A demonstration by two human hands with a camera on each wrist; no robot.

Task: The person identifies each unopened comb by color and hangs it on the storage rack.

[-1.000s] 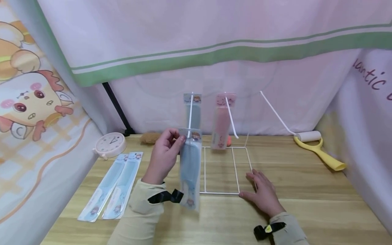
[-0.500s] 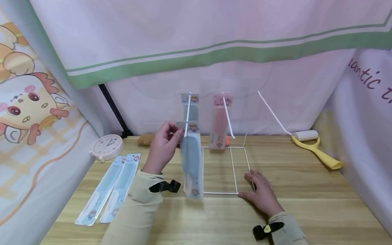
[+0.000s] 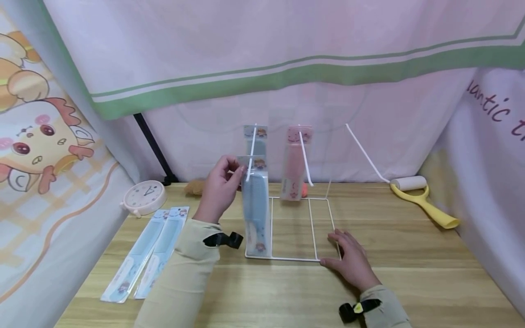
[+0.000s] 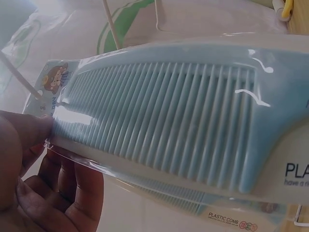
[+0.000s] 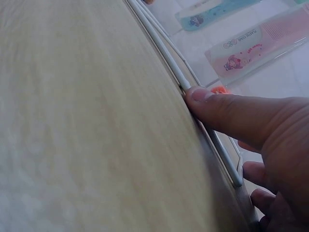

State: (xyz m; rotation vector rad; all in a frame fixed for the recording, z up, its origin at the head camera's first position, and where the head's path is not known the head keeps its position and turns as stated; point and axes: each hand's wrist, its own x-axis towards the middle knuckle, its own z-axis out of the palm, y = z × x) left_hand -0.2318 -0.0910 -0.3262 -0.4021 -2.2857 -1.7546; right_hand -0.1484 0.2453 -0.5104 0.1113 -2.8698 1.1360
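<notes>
In the head view, my left hand (image 3: pixel 221 184) pinches the upper edge of a packaged blue comb (image 3: pixel 256 214) between thumb and fingers. The left hook (image 3: pixel 253 148) of a white wire rack (image 3: pixel 293 259) runs across the top card of this pack, its tip showing in front. Farther back on that hook hangs another packaged blue comb (image 3: pixel 256 145). A pink comb pack (image 3: pixel 293 168) hangs from the middle hook. My right hand (image 3: pixel 352 262) rests at the rack's front right corner. In the right wrist view, its thumb (image 5: pixel 217 104) presses the front bar.
Two packaged blue combs (image 3: pixel 135 255) lie on the table at left, near a pink clock (image 3: pixel 144 197). A yellow-handled roller (image 3: pixel 430 205) lies at right beside the bare right hook (image 3: pixel 367 152). Curtains hang behind and at both sides. A brown object (image 3: pixel 194 187) lies at the back.
My left hand has moved up and away from me along the left hook with the blue comb pack, which hangs more upright. My right hand stays at the rack corner.
</notes>
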